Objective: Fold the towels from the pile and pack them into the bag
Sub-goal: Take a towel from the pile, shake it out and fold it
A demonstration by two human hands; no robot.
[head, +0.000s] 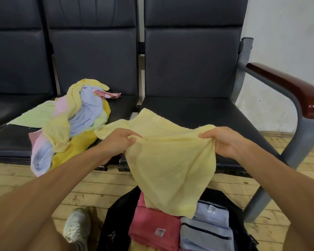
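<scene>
A pale yellow towel (pixel 169 160) hangs in the air in front of the right-hand seat. My left hand (pixel 116 140) pinches its upper edge on the left, and my right hand (pixel 223 142) grips the upper edge on the right. The towel's far part lies on the seat; its lower corner dangles over the open black bag (pixel 116 223) on the floor. Inside the bag lie folded towels: a red one (pixel 152 225) and light blue ones (pixel 207 230). A jumbled pile of towels (pixel 74 122) in yellow, blue, pink and green sits on the middle seat.
A row of dark padded seats (pixel 198 109) runs across the view, with a grey metal frame and a red-brown armrest (pixel 288 89) at the right. The floor is light wooden boards (pixel 16 180). My white shoe (pixel 76 225) stands left of the bag.
</scene>
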